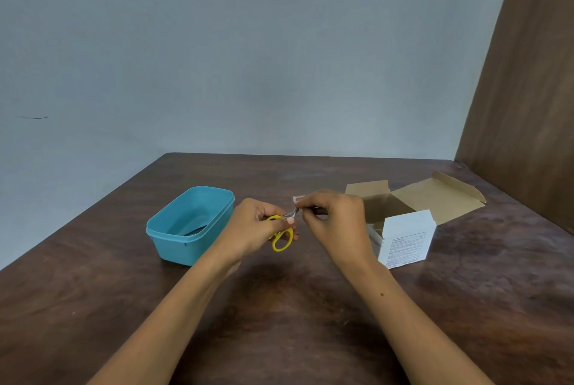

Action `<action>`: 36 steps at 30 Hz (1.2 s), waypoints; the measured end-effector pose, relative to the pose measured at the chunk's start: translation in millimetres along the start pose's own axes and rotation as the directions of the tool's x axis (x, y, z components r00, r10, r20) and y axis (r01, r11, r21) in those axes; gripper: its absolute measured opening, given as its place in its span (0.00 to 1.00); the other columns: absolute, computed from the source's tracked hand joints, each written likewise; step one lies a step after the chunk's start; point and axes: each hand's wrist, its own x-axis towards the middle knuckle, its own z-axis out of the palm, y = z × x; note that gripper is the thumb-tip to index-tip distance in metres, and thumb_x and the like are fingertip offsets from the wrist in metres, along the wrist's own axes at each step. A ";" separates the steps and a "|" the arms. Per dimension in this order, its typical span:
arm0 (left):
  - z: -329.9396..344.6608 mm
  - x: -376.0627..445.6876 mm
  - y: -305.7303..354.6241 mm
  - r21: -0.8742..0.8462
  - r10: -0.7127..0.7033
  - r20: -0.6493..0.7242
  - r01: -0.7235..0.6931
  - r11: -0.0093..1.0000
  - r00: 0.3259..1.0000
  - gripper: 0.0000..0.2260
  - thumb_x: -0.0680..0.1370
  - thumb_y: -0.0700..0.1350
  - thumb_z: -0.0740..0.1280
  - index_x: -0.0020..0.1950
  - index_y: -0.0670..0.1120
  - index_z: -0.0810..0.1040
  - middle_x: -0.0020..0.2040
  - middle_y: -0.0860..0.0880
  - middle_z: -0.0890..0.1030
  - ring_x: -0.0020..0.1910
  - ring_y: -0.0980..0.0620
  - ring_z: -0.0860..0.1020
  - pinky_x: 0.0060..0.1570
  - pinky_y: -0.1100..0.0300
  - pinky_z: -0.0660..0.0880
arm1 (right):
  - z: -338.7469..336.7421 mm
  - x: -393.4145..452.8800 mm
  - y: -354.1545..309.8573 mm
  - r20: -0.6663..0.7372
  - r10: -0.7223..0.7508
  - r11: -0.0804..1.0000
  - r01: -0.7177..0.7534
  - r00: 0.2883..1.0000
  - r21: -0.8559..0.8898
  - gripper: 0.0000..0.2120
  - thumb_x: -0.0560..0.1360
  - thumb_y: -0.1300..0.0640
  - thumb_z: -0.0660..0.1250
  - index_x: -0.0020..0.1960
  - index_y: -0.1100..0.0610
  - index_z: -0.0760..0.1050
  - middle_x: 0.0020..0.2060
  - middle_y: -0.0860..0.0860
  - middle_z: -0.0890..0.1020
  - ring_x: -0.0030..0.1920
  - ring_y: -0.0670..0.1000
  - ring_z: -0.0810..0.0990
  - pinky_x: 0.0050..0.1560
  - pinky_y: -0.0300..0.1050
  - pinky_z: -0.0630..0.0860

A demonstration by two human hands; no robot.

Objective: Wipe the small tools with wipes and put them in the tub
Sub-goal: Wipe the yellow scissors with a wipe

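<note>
Dark wooden table (279,307) against a grey wall. At frame centre I see yellow-handled scissors (281,237) gripped at the handles by the left hand (251,229). Right hand (334,216) pinches a small white wipe (297,199) at the blades. Blue tub (174,238) sits just left, something dark inside. Opened white wipe box (407,238) stands right of centre.
</note>
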 end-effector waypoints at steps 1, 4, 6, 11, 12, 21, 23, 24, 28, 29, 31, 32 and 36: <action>-0.4 -0.1 0.3 0.000 0.003 0.000 -0.003 1.000 1.000 0.07 0.75 0.43 0.69 0.43 0.40 0.84 0.38 0.47 0.86 0.43 0.51 0.84 0.54 0.53 0.78 | 0.2 0.0 -0.3 0.006 -0.007 1.000 0.007 1.000 0.004 0.08 0.67 0.67 0.72 0.43 0.57 0.84 0.38 0.52 0.85 0.39 0.50 0.83 0.41 0.45 0.80; -0.9 -0.4 1.8 -0.001 0.006 0.013 -0.006 1.000 1.000 0.07 0.75 0.43 0.69 0.43 0.41 0.84 0.38 0.47 0.86 0.43 0.52 0.84 0.54 0.55 0.78 | -0.9 1.6 1.8 -0.034 0.017 1.000 -0.017 0.999 0.002 0.08 0.68 0.68 0.71 0.43 0.58 0.84 0.39 0.52 0.86 0.39 0.49 0.83 0.41 0.46 0.81; -0.2 -0.9 3.2 -0.005 0.010 0.028 -0.010 1.000 1.000 0.07 0.75 0.43 0.69 0.42 0.42 0.84 0.38 0.47 0.86 0.43 0.52 0.84 0.53 0.56 0.78 | -2.6 2.7 3.8 -0.078 0.053 0.998 -0.054 0.996 -0.014 0.08 0.68 0.69 0.71 0.44 0.58 0.84 0.40 0.52 0.86 0.40 0.50 0.83 0.42 0.45 0.81; 0.1 -4.2 7.5 -0.103 -0.008 0.073 0.015 0.995 0.997 0.08 0.77 0.43 0.67 0.45 0.40 0.84 0.40 0.44 0.86 0.42 0.52 0.84 0.45 0.63 0.79 | -7.9 3.4 0.8 -0.155 0.256 0.964 -0.239 0.954 0.119 0.07 0.71 0.67 0.69 0.45 0.58 0.83 0.39 0.49 0.84 0.39 0.45 0.81 0.43 0.32 0.77; -0.6 -4.7 8.4 -0.124 -0.008 0.076 0.017 0.992 0.997 0.09 0.77 0.44 0.66 0.45 0.40 0.83 0.41 0.44 0.86 0.41 0.54 0.83 0.44 0.64 0.78 | -9.4 4.0 -0.5 -0.164 0.335 0.929 -0.296 0.928 0.220 0.07 0.71 0.67 0.69 0.45 0.57 0.82 0.38 0.48 0.84 0.39 0.44 0.81 0.42 0.29 0.75; -6.6 -2.5 5.5 -0.248 -0.003 0.032 0.011 0.969 0.999 0.07 0.74 0.42 0.70 0.49 0.39 0.83 0.35 0.45 0.83 0.32 0.55 0.79 0.37 0.64 0.78 | -10.4 8.9 -11.4 0.324 0.539 0.440 -0.588 0.777 0.678 0.12 0.69 0.72 0.69 0.50 0.63 0.75 0.39 0.55 0.83 0.38 0.46 0.82 0.36 0.36 0.78; -7.8 -2.7 5.2 -0.271 -0.021 -0.039 0.010 0.963 0.999 0.08 0.71 0.40 0.73 0.47 0.37 0.82 0.33 0.44 0.83 0.29 0.54 0.78 0.34 0.64 0.78 | -10.6 9.5 -8.7 0.376 0.555 0.397 -0.633 0.742 0.664 0.13 0.69 0.71 0.70 0.50 0.61 0.74 0.41 0.57 0.83 0.41 0.50 0.83 0.38 0.39 0.78; -8.0 -2.7 5.3 -0.266 -0.030 -0.077 0.008 0.964 0.997 0.09 0.69 0.40 0.74 0.46 0.37 0.81 0.33 0.44 0.83 0.29 0.54 0.79 0.33 0.65 0.78 | -10.2 9.3 -7.6 0.411 0.558 0.381 -0.663 0.721 0.645 0.13 0.68 0.71 0.70 0.50 0.61 0.73 0.43 0.58 0.83 0.43 0.52 0.83 0.40 0.40 0.78; -8.4 -2.8 7.3 -0.264 -0.064 -0.156 0.021 0.964 0.986 0.16 0.66 0.39 0.77 0.47 0.41 0.73 0.32 0.44 0.84 0.28 0.53 0.81 0.29 0.64 0.77 | -9.2 7.1 -9.1 0.510 0.531 0.342 -0.722 0.677 0.601 0.15 0.68 0.70 0.71 0.53 0.63 0.73 0.40 0.57 0.84 0.42 0.52 0.83 0.41 0.41 0.79; -8.7 -3.0 8.0 -0.271 -0.064 -0.157 0.019 0.962 0.986 0.17 0.66 0.39 0.77 0.47 0.42 0.72 0.32 0.45 0.84 0.28 0.53 0.81 0.29 0.65 0.77 | -10.4 7.3 -9.8 0.514 0.525 0.319 -0.717 0.678 0.620 0.16 0.68 0.71 0.71 0.53 0.63 0.72 0.40 0.57 0.83 0.41 0.51 0.83 0.41 0.41 0.80; -9.4 -2.8 8.8 -0.281 -0.057 -0.154 0.012 0.960 0.986 0.18 0.65 0.40 0.77 0.47 0.43 0.71 0.31 0.45 0.84 0.27 0.54 0.82 0.28 0.65 0.76 | -14.0 8.6 -9.9 0.508 0.525 0.249 -0.694 0.683 0.675 0.16 0.69 0.72 0.70 0.54 0.64 0.71 0.40 0.58 0.83 0.39 0.51 0.83 0.41 0.40 0.80; -9.6 -2.5 9.1 -0.279 -0.054 -0.156 0.009 0.960 0.986 0.19 0.64 0.41 0.78 0.47 0.43 0.70 0.31 0.46 0.84 0.28 0.54 0.82 0.29 0.65 0.77 | -15.6 9.5 -9.3 0.502 0.531 0.211 -0.680 0.683 0.702 0.16 0.69 0.72 0.69 0.54 0.63 0.71 0.41 0.58 0.83 0.39 0.52 0.83 0.41 0.40 0.81; -10.2 -1.2 8.3 -0.244 -0.048 -0.174 0.004 0.970 0.983 0.23 0.59 0.47 0.78 0.47 0.44 0.71 0.34 0.44 0.85 0.30 0.52 0.83 0.33 0.62 0.78 | -16.9 10.4 -8.8 0.528 0.524 0.164 -0.688 0.668 0.707 0.15 0.70 0.72 0.68 0.53 0.63 0.71 0.39 0.58 0.83 0.37 0.51 0.83 0.41 0.42 0.81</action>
